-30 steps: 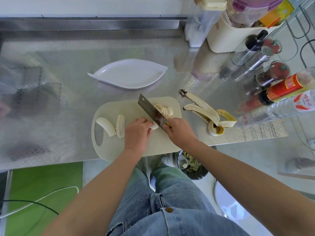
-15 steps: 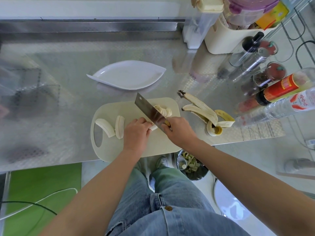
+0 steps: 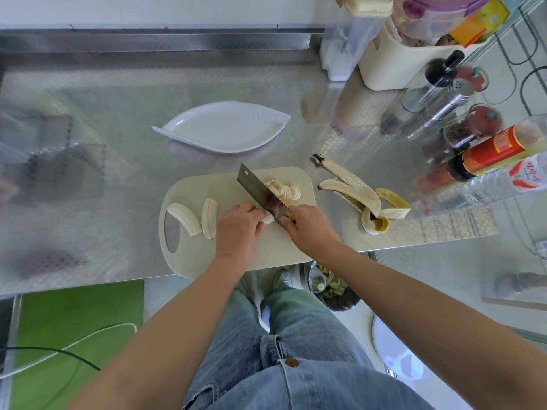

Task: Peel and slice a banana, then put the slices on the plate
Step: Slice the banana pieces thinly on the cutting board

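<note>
The pale peeled banana piece (image 3: 268, 221) being cut lies near the middle of the cream plastic cutting board (image 3: 225, 187). Only its cut end shows past the fingers. The left grip (image 3: 238, 229), a bare hand, curls over the piece and pins it down, probably to stop it rolling. The right grip (image 3: 310, 226) is clenched round the handle of the broad steel cleaver (image 3: 260, 192), whose blade appears to meet the piece just beside those fingers. A small heap of finished slices (image 3: 285, 190) sits on the far side of the blade, clear of the cut. Two longer uncut lengths (image 3: 189, 218) wait at the board's left end, by the handle hole. The white leaf-shaped plate (image 3: 225, 134) holds no slices yet. It stands just beyond the board on the steel bench (image 3: 118, 99), handy for loading. The yellow banana peel (image 3: 355, 192) lies to the right, off the board. Slicing looks about a third done.
</note>
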Tool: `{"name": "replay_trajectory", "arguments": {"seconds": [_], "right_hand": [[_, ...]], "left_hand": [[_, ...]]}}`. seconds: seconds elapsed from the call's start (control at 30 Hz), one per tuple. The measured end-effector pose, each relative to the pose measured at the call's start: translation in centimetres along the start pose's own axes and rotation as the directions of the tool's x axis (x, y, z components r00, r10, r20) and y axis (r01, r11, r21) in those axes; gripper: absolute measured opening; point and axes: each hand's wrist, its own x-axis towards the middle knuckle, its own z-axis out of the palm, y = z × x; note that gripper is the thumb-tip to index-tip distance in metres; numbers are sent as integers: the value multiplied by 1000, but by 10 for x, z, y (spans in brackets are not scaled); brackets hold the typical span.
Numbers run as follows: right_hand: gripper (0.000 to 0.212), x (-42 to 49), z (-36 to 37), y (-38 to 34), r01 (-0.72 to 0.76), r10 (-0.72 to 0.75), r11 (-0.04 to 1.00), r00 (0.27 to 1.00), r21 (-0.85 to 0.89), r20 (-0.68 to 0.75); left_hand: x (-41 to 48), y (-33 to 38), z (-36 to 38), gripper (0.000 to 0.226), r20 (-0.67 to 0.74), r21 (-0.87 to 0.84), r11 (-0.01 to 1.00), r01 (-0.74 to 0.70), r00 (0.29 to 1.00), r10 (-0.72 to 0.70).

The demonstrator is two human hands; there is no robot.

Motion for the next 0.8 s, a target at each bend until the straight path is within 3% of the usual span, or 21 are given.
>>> {"name": "replay_trajectory", "arguments": {"seconds": [0.2,0.6,0.8], "right_hand": [[28,-6,-14,-5,71,-67,997,995,42,-76],[38,-4,-14,-5,40,-40,999,999,0,-5],[31,-3,-1,-2,11,-9,998,999,-62,37]], "left_hand": [[-1,-2,1,20,-3,-7,1000,1,1000,-1],[-1,-1,1,18,-7,-9,1000,6,1000,-6],[0,-3,3,19,-13,-4,1000,4,1000,-4]]}}
